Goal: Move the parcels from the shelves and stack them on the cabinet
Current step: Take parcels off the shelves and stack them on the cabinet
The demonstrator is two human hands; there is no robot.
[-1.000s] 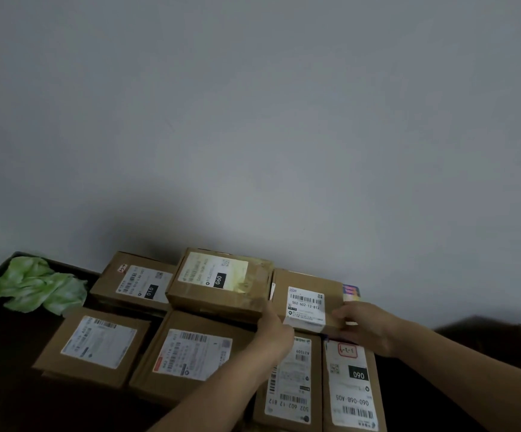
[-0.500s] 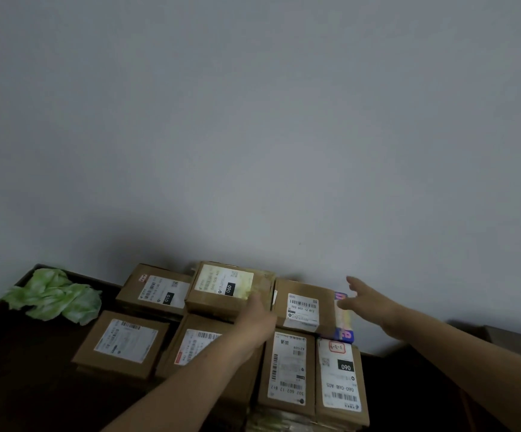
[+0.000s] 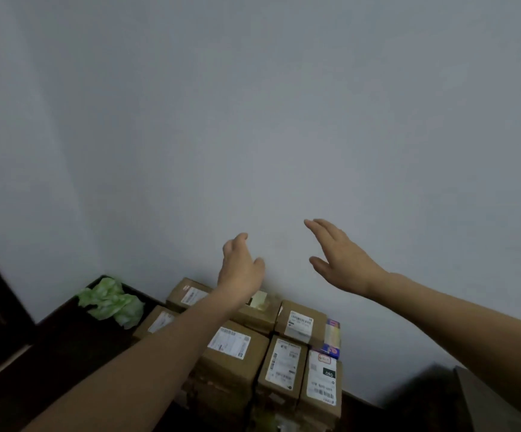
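From the head camera I see both hands raised in front of the pale wall (image 3: 253, 120), clear of everything. My left hand (image 3: 242, 265) is empty, fingers loosely curled, thumb apart; my right hand (image 3: 343, 260) is empty too, fingers stretched out flat. Below them the parcels (image 3: 234, 353), brown cardboard boxes with white labels, sit packed together in stacked rows on the dark cabinet (image 3: 66, 344), against the wall. The small parcel (image 3: 301, 321) rests on top at the back right, a colourful box (image 3: 332, 338) just beside it. A crumpled green cloth (image 3: 111, 302) lies at the cabinet's far left corner.
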